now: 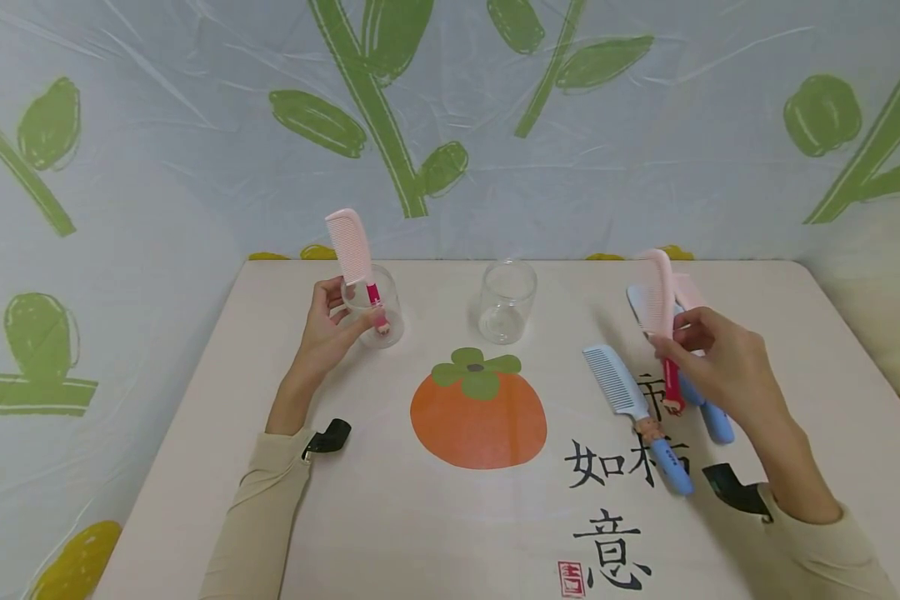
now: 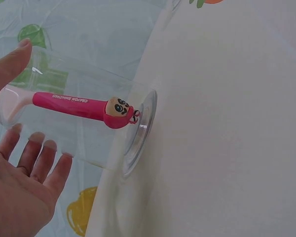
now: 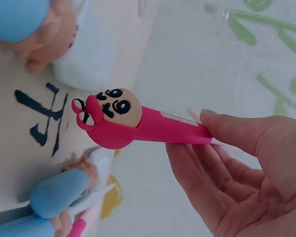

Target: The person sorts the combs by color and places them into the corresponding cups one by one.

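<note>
A pink comb [image 1: 351, 248] with a red handle stands in a clear cup [image 1: 395, 292], its teeth above the rim. My left hand [image 1: 332, 327] grips this cup, thumb on one side and fingers [image 2: 39, 158] on the other. In the left wrist view the comb's handle [image 2: 71, 104], ending in a cartoon head, shows through the cup wall. At the right, my right hand [image 1: 727, 360] pinches a second pink comb [image 1: 657, 292] by its red handle [image 3: 163, 125]. The comb is upright, teeth up, with the cartoon-head end pointing down.
Another clear cup [image 1: 507, 304] stands at the back middle. A light-blue comb [image 1: 617, 381] lies in front of the right hand. More combs lie under and behind that hand, including a blue handle [image 1: 717, 422] and a pink comb [image 1: 688, 290]. The table [image 1: 330, 533] bears a printed persimmon and black characters.
</note>
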{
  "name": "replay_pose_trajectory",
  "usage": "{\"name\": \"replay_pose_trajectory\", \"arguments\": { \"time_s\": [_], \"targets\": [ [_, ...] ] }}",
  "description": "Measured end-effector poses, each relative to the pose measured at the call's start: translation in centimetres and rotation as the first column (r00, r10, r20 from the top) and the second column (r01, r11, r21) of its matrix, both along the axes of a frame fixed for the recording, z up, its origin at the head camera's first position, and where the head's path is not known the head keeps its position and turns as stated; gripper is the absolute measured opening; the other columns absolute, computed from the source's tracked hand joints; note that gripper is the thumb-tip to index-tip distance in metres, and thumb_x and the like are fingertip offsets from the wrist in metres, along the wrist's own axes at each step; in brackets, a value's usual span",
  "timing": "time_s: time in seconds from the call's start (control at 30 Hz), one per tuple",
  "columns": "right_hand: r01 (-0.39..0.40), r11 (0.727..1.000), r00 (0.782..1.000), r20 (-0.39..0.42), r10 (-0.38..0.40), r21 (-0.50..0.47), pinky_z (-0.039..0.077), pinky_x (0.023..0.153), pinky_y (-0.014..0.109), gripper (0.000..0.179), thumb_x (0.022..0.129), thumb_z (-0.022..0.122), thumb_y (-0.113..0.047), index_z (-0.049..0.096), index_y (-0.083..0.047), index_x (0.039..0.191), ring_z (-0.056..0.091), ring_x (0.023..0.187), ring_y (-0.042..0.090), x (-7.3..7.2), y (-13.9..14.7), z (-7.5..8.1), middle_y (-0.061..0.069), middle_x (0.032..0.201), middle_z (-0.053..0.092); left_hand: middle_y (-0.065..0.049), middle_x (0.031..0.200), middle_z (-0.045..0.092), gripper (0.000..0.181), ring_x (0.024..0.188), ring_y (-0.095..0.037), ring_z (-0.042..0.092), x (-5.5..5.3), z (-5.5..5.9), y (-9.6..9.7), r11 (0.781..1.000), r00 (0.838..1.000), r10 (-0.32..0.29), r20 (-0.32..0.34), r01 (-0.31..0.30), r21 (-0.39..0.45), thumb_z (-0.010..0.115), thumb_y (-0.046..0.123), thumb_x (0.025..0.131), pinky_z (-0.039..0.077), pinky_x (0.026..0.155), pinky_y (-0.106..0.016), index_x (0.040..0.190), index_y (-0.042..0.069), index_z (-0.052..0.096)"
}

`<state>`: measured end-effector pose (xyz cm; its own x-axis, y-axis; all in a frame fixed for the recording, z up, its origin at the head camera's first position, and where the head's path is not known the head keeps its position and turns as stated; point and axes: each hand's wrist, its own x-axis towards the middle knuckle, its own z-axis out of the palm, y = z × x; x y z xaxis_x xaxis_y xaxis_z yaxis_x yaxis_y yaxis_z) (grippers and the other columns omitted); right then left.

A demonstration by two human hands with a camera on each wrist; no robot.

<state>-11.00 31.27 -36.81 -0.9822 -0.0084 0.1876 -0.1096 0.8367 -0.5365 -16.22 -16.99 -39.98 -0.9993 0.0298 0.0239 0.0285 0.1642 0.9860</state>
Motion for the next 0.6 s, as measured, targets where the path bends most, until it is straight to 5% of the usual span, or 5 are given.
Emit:
{"name": "replay_pose_trajectory", "arguments": {
  "time_s": [0.33, 0.6],
  "targets": [
    [-0.008, 0.999, 0.999, -0.041, 0.006, -0.048, 0.046, 0.054, 0.016, 0.032, 0.092, 0.079, -0.019, 0.064, 0.003, 0.110, 0.067, 0.083, 0.036, -0.5, -1.6, 1.2, 0.024, 0.093, 0.072, -0.017, 0.147, 0.039, 0.075, 0.139, -0.032, 0.034, 0.0, -0.1, 0.0, 1.000, 1.000, 0.003, 0.012, -0.003, -0.005, 0.077, 0.015, 0.091, 0.029, 0.121, -0.053, 0.147, 0.005, 0.029],
    [-0.041, 0.995, 0.996, -0.080, 0.034, -0.090, 0.045, 0.056, 0.013, 0.031, 0.091, 0.081, -0.018, 0.065, 0.001, 0.110, 0.052, 0.074, -0.015, -0.8, -2.8, 1.8, 0.020, 0.092, 0.074, -0.018, 0.148, 0.038, 0.075, 0.140, -0.032, 0.033, -0.1, -0.1, 0.0, 1.000, 1.000, 0.008, 0.021, -0.007, -0.015, 0.077, 0.015, 0.092, 0.028, 0.121, -0.054, 0.147, 0.005, 0.028]
  ]
}}
